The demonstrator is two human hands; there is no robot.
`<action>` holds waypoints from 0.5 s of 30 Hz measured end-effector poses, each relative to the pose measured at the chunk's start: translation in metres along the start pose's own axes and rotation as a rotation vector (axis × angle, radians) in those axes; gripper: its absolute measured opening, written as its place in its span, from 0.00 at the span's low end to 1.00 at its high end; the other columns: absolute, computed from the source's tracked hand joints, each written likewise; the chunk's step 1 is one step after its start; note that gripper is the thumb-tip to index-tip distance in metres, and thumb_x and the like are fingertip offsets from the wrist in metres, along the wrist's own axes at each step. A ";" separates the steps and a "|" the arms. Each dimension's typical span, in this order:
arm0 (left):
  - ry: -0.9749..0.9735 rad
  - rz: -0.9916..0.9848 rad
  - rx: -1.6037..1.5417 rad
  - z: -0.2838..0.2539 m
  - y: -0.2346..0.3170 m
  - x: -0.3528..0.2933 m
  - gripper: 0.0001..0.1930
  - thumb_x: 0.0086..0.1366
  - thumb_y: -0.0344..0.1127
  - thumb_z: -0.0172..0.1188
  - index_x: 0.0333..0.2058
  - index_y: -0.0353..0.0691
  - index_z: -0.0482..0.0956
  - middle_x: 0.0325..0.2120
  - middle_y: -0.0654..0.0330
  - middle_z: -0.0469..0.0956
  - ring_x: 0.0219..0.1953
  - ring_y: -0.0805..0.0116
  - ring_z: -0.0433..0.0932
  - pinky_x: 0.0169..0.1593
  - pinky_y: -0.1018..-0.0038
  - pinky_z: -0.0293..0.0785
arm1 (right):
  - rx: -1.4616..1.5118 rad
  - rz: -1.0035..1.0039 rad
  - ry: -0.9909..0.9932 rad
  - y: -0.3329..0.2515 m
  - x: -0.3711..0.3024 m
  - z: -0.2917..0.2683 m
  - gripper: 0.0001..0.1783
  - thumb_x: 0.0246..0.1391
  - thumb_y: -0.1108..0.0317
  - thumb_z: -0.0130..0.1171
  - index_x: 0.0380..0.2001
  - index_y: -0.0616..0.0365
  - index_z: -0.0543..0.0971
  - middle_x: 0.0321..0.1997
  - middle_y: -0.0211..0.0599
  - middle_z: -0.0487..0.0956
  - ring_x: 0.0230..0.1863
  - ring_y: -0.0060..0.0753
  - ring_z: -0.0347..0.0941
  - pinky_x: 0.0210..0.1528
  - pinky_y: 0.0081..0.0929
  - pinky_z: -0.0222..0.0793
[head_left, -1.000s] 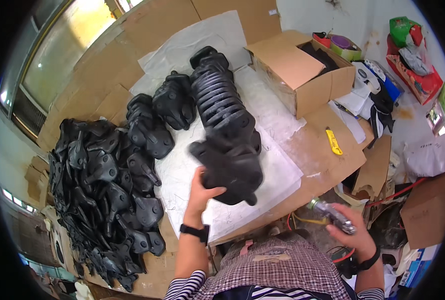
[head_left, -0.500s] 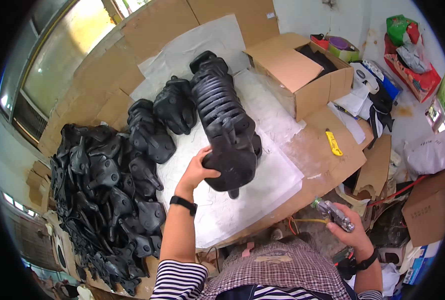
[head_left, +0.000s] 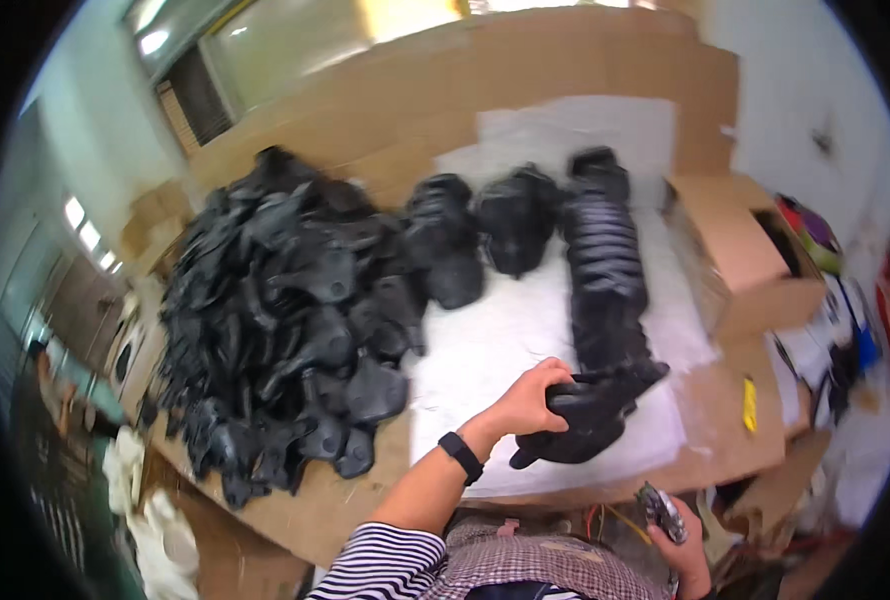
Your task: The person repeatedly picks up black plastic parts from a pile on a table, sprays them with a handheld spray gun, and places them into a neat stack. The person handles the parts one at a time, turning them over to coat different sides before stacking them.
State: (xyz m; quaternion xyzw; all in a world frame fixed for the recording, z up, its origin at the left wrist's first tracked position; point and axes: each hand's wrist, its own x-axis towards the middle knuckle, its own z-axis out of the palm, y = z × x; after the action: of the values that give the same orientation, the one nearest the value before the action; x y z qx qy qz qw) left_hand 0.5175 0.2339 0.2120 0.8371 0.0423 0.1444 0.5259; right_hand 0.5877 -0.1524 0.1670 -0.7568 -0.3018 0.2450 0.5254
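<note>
My left hand [head_left: 532,398] is closed on the left edge of a black moulded part [head_left: 593,418], thumb on top. This part is tilted at the near end of a long row of black moulded parts [head_left: 607,245], its narrow tip pointing right. Whether it still touches the row I cannot tell. At the lower right, beyond the table's front edge, my right hand [head_left: 687,540] grips a shiny silver hand tool [head_left: 662,512]; its far end is blurred. White sheeting [head_left: 505,340] lies under the row.
To the left rises a large heap of black parts [head_left: 295,300]. Two shorter black stacks [head_left: 443,240] stand between heap and row. An open cardboard box [head_left: 765,310] is at the right, with a yellow utility knife [head_left: 750,405] nearer me. Cardboard [head_left: 545,65] lines the back.
The view has swung left, so the table appears further right. The black part in my left hand has turned and tilted at the row's near end. My right hand keeps the silver tool.
</note>
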 end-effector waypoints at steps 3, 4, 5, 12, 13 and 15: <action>0.225 0.224 0.406 -0.131 0.050 -0.034 0.26 0.28 0.31 0.73 0.33 0.36 0.77 0.39 0.56 0.73 0.45 0.56 0.72 0.50 0.67 0.69 | -0.127 0.142 -0.179 -0.062 0.023 0.019 0.29 0.50 0.70 0.64 0.56 0.63 0.69 0.45 0.36 0.77 0.45 0.29 0.72 0.50 0.28 0.68; 0.421 0.233 0.678 -0.198 0.088 -0.053 0.27 0.26 0.31 0.74 0.32 0.37 0.77 0.38 0.56 0.73 0.43 0.55 0.72 0.48 0.66 0.70 | -0.206 0.233 -0.283 -0.085 0.036 0.032 0.30 0.53 0.70 0.63 0.59 0.63 0.67 0.48 0.37 0.77 0.48 0.29 0.72 0.52 0.28 0.67; 0.625 0.221 0.847 -0.265 0.106 -0.066 0.27 0.30 0.30 0.72 0.35 0.38 0.75 0.39 0.57 0.73 0.42 0.57 0.72 0.48 0.66 0.69 | -0.179 0.124 -0.252 -0.079 0.041 0.040 0.30 0.53 0.69 0.63 0.59 0.63 0.67 0.48 0.37 0.77 0.48 0.29 0.72 0.52 0.28 0.68; 1.349 0.326 0.355 -0.489 0.213 -0.138 0.34 0.49 0.35 0.69 0.54 0.31 0.68 0.49 0.52 0.72 0.49 0.63 0.73 0.51 0.71 0.67 | -0.287 -0.180 -0.195 -0.131 0.091 0.075 0.31 0.50 0.68 0.66 0.56 0.62 0.69 0.42 0.39 0.78 0.41 0.31 0.74 0.47 0.30 0.70; 1.228 0.356 0.257 -0.485 0.221 -0.129 0.31 0.51 0.35 0.69 0.54 0.34 0.70 0.47 0.55 0.75 0.47 0.67 0.74 0.49 0.72 0.68 | -0.392 -0.241 -0.143 -0.153 0.085 0.071 0.30 0.49 0.69 0.66 0.55 0.62 0.69 0.40 0.40 0.78 0.39 0.32 0.74 0.45 0.31 0.70; 0.986 0.378 0.212 -0.515 0.242 -0.112 0.17 0.57 0.35 0.64 0.45 0.36 0.78 0.39 0.59 0.79 0.40 0.74 0.76 0.42 0.76 0.68 | -0.527 -0.132 0.118 -0.149 0.068 0.028 0.25 0.44 0.68 0.65 0.47 0.62 0.73 0.37 0.34 0.78 0.38 0.27 0.73 0.43 0.29 0.70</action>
State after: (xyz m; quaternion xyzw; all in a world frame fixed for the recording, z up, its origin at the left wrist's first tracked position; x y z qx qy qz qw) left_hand 0.2432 0.5486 0.6146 0.7114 0.1471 0.6076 0.3211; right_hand 0.5863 -0.0462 0.2946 -0.8592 -0.3726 0.0787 0.3417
